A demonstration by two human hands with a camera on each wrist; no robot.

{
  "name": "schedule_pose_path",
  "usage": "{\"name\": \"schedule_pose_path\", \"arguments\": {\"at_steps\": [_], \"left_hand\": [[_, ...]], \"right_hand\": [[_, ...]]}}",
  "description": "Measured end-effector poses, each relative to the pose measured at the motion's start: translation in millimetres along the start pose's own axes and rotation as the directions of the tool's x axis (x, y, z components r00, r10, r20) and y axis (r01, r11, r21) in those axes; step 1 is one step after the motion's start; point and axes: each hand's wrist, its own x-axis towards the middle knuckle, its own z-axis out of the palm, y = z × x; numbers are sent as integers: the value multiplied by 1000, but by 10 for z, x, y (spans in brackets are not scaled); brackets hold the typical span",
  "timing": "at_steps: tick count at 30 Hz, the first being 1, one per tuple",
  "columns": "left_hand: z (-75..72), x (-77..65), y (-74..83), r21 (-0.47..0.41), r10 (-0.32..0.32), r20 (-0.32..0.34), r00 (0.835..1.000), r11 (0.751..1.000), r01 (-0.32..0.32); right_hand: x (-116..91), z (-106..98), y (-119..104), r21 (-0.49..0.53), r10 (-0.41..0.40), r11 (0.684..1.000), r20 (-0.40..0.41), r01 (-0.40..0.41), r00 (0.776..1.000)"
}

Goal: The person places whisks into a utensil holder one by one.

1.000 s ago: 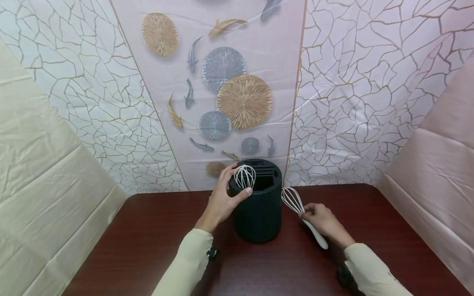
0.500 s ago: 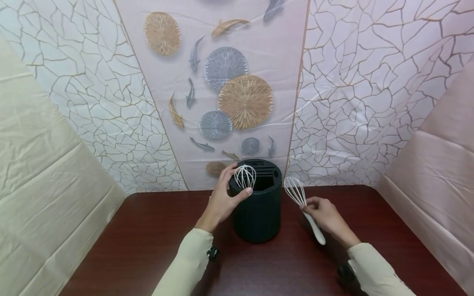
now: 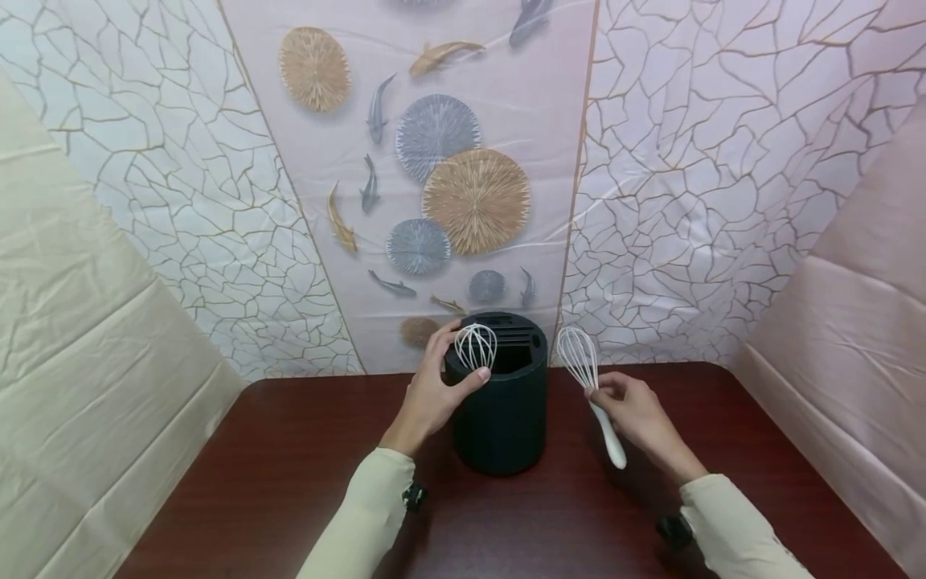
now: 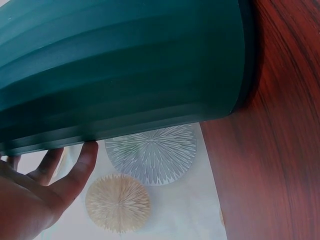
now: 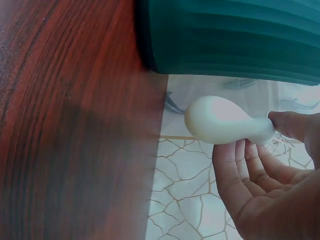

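Observation:
A dark green, round utensil holder [image 3: 499,426] with a slotted top stands upright on the table. The white wire head of one whisk [image 3: 475,344] pokes out of its front-left part; the handle is hidden. Around the holder's upper left side my left hand [image 3: 432,398] is spread, thumb on the front rim and fingers along the side, holding it. To the right of the holder, my right hand [image 3: 640,418] pinches a second white whisk [image 3: 609,438] near the top of its handle. That whisk is raised, wires up, its bulbous handle end [image 5: 215,120] pointing down, apart from the holder.
Dark reddish wooden table [image 3: 289,482] with rounded far corners. A patterned cloth [image 3: 687,201] hangs just behind it, and pale padded panels [image 3: 94,362] slope at both sides. Narrow slots and one larger dark opening [image 3: 512,358] show in the holder's top.
My right hand has lifted the second whisk upward and turned it more upright. The left hand, the holder and the first whisk have stayed in place.

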Motion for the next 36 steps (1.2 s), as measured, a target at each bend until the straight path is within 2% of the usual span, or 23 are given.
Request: {"name": "schedule_pose_path", "arguments": {"at_steps": [15, 21, 29, 36], "left_hand": [[-1, -1, 0, -5, 4, -3, 1000, 1000, -4], [-5, -2, -4, 0, 6, -1, 1000, 1000, -6], [-10, 1, -6, 5, 8, -5, 1000, 1000, -8], [-3, -2, -9, 0, 13, -7, 1000, 1000, -13]], "right_hand": [[-37, -100, -277, -28, -96, 995, -66, 95, 993], [-19, -122, -429, -42, -108, 994, -73, 105, 991], [1, -192, -574, -9, -132, 991, -131, 132, 983], [24, -247, -685, 8, -126, 992, -148, 128, 981]]}}
